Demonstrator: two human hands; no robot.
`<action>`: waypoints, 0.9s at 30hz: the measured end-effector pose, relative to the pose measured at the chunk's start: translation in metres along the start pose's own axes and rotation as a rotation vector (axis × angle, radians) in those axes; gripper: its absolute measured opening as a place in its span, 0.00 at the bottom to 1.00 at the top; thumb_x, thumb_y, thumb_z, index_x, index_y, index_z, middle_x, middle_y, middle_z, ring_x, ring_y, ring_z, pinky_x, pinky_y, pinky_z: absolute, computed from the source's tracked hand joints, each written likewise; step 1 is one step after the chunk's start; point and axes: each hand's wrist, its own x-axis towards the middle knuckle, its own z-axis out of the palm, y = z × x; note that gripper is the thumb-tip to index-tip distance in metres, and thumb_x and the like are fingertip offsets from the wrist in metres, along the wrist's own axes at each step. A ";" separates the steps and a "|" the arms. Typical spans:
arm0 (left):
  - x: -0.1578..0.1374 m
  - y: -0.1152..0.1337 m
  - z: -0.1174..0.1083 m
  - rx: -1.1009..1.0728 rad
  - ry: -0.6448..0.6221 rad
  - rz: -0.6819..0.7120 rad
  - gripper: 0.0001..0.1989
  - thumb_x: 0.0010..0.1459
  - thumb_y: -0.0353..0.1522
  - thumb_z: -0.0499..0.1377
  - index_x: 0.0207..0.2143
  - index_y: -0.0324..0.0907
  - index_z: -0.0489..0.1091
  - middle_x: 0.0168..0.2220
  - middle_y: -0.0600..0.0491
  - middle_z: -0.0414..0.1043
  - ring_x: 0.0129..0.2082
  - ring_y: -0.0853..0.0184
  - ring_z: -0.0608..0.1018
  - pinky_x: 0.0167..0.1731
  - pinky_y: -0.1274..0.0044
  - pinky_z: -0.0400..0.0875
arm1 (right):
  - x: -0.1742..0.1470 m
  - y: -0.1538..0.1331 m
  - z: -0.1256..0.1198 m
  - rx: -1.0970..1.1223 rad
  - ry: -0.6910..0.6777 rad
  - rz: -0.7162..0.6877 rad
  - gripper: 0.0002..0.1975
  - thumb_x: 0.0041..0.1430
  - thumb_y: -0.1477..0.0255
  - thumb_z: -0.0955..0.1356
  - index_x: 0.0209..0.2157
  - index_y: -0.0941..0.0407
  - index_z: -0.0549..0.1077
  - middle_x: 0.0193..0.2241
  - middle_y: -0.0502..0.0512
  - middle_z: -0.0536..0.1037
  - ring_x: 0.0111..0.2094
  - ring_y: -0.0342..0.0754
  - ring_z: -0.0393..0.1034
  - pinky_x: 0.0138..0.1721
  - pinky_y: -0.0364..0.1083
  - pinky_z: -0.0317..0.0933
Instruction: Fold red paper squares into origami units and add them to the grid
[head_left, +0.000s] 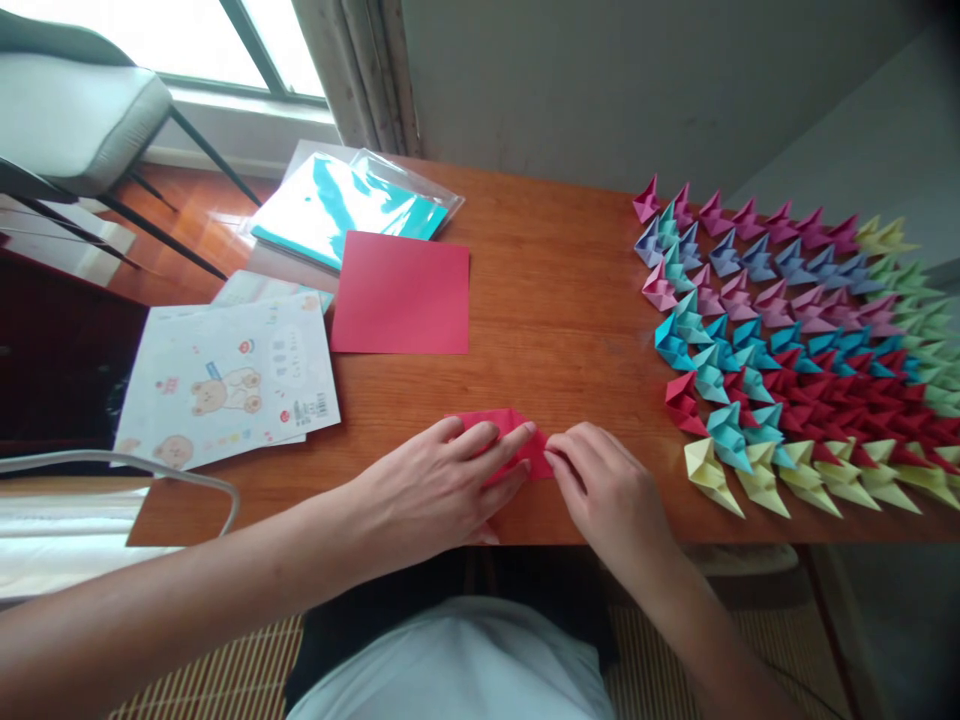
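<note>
Near the front edge of the wooden table lies a partly folded sheet of red origami paper. My left hand rests over it with the fingers stretched out and a little apart, pressing it to the table and hiding much of its shape. At the paper's right corner, my right hand is closed, thumb and fingertips pinched together on the tip. A flat, unfolded square of red paper lies farther back, to the left, partly over other packs.
Rows of folded paper pieces in several colours cover the table's right side. At the left are a clear-wrapped turquoise pack, a bear-printed sheet and a white cable. A chair stands by the window.
</note>
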 end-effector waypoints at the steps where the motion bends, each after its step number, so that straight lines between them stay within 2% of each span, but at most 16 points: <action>1: 0.000 0.000 0.000 -0.008 0.003 0.010 0.34 0.61 0.52 0.59 0.63 0.43 0.63 0.70 0.45 0.55 0.56 0.55 0.69 0.49 0.67 0.68 | -0.001 0.001 0.001 0.007 0.007 0.000 0.05 0.69 0.74 0.64 0.40 0.55 0.71 0.35 0.54 0.74 0.38 0.50 0.70 0.41 0.48 0.61; 7: 0.000 -0.001 0.003 -0.046 0.027 -0.030 0.35 0.57 0.51 0.63 0.61 0.45 0.64 0.69 0.39 0.55 0.59 0.50 0.69 0.53 0.64 0.68 | 0.001 0.005 0.000 0.065 -0.010 0.006 0.05 0.69 0.75 0.64 0.37 0.55 0.70 0.34 0.53 0.73 0.37 0.50 0.70 0.41 0.48 0.61; 17: -0.003 0.006 -0.002 -0.144 0.018 -0.131 0.31 0.61 0.48 0.60 0.64 0.49 0.63 0.69 0.39 0.54 0.57 0.49 0.70 0.52 0.61 0.71 | 0.000 0.003 0.001 0.052 -0.011 0.048 0.04 0.68 0.75 0.64 0.36 0.55 0.69 0.34 0.52 0.73 0.37 0.50 0.69 0.41 0.48 0.61; 21: -0.002 0.008 -0.001 -0.194 0.031 -0.161 0.27 0.62 0.45 0.60 0.62 0.51 0.65 0.69 0.41 0.54 0.56 0.49 0.70 0.52 0.61 0.71 | -0.006 0.003 -0.002 0.006 0.041 0.135 0.01 0.66 0.73 0.66 0.39 0.54 0.70 0.36 0.53 0.74 0.38 0.51 0.70 0.41 0.48 0.62; 23: -0.002 0.009 0.000 -0.214 0.029 -0.180 0.26 0.62 0.44 0.60 0.62 0.52 0.66 0.70 0.42 0.54 0.56 0.49 0.70 0.51 0.61 0.71 | -0.010 0.003 -0.004 0.003 0.071 0.192 0.03 0.66 0.71 0.67 0.40 0.55 0.70 0.37 0.53 0.74 0.39 0.51 0.70 0.41 0.48 0.62; 27: -0.002 0.009 0.001 -0.235 0.020 -0.204 0.26 0.63 0.43 0.59 0.62 0.53 0.66 0.70 0.43 0.54 0.55 0.49 0.71 0.52 0.59 0.71 | -0.015 0.000 -0.005 0.024 0.074 0.271 0.04 0.65 0.69 0.67 0.36 0.54 0.70 0.34 0.52 0.74 0.37 0.51 0.69 0.41 0.49 0.62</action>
